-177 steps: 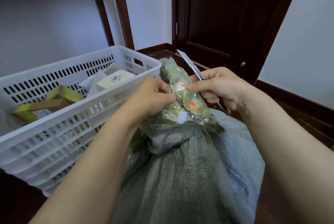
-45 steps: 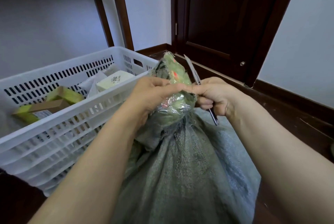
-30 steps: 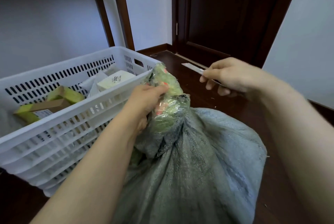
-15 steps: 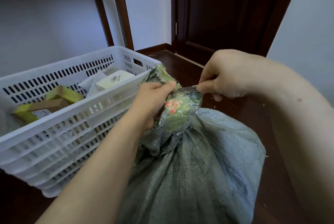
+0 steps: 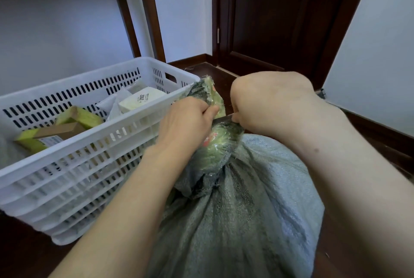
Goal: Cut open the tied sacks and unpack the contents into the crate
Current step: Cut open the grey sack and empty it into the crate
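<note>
Sack: I see the grey-green woven sack [image 5: 235, 210] standing on the dark floor [image 5: 349, 244] right in front of me, its left side against the crate's near wall.
Neck: the bunched neck [image 5: 218, 143] is wrapped in clear, shiny tape over green and red print; its frayed tip sticks up beside the crate's near right corner.
Left hand: my left hand [image 5: 186, 125] is curled round the neck from the left, with the thumb and fingertips pinching the wrapped part just above the blade.
Right hand: my right hand [image 5: 264, 102] is a tight fist on the knife [image 5: 221, 119]. The handle is hidden inside the fist, and only a short strip of blade shows between the two hands.
Knife: the blade lies roughly level across the taped neck and touches it. I cannot tell how deep it sits.
Crate: the white slotted crate [image 5: 89, 161] sits on the floor to my left. It holds a white box marked 2002 [image 5: 141, 100], pale flat packets [image 5: 112, 105] and two green-edged cardboard boxes [image 5: 74, 118].
Room: a dark wooden door [image 5: 268, 19] is straight ahead, and wooden legs [image 5: 150, 13] rise behind the crate against a pale wall.
</note>
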{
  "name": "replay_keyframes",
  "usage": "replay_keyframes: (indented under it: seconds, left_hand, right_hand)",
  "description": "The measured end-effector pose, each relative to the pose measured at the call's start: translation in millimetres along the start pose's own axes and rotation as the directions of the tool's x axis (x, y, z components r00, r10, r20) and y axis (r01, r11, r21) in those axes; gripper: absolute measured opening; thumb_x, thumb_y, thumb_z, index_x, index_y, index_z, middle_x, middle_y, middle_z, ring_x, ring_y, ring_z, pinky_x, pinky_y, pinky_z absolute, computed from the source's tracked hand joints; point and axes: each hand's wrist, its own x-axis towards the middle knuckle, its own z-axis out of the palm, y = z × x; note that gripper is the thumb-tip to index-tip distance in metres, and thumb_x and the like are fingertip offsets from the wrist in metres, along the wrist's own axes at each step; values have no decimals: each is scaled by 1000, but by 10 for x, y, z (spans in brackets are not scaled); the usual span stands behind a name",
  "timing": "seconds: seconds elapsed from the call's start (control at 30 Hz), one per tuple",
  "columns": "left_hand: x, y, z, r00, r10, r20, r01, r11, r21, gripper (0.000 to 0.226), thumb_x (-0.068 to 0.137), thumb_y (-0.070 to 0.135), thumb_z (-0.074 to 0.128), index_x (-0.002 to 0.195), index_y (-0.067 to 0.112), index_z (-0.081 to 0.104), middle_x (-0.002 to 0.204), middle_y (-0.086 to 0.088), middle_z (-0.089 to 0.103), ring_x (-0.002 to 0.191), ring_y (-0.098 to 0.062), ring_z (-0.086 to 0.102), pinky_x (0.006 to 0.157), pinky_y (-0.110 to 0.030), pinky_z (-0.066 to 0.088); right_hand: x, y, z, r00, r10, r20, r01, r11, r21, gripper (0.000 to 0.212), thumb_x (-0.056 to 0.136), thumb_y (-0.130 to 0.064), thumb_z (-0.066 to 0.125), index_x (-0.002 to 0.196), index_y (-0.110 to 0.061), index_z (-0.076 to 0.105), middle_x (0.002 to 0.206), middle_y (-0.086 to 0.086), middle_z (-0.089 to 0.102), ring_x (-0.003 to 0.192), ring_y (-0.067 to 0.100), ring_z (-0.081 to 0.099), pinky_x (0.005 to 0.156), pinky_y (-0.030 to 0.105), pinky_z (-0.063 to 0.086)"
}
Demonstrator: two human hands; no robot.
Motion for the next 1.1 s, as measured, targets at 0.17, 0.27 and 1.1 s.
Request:
replay_keyframes:
  seconds: [0.17,0.27,1.1]
  left_hand:
    - [27,-5,-81,999,33,-20,-31,994,100,43,89,31,54,50,12,51,44,1,43,48,-16,42,46,-27,29]
    - [20,-5,-99,999,41,2,-41,991,127,42,87,27,54,48,13,47,45,1,42,49,-15,41,48,-28,28]
    - [102,-580,-97,974,-224,-21,215,955,-203,47,86,45,63,52,12,61,36,6,40,56,-33,62,70,-47,56]
  right_hand:
    - [-14,-71,6,998,-33,-55,31,999,-37,40,90,-19,57,62,-19,28,64,-4,37,52,15,33,46,25,22]
    - [-2,-89,11,998,-42,-49,40,998,-39,39,90,-16,54,62,-19,27,65,-3,37,52,15,32,46,25,21]
    - [322,429,449,910,-171,377,-215,582,784,20,90,-15,61,83,2,69,47,0,46,32,7,33,33,14,21]
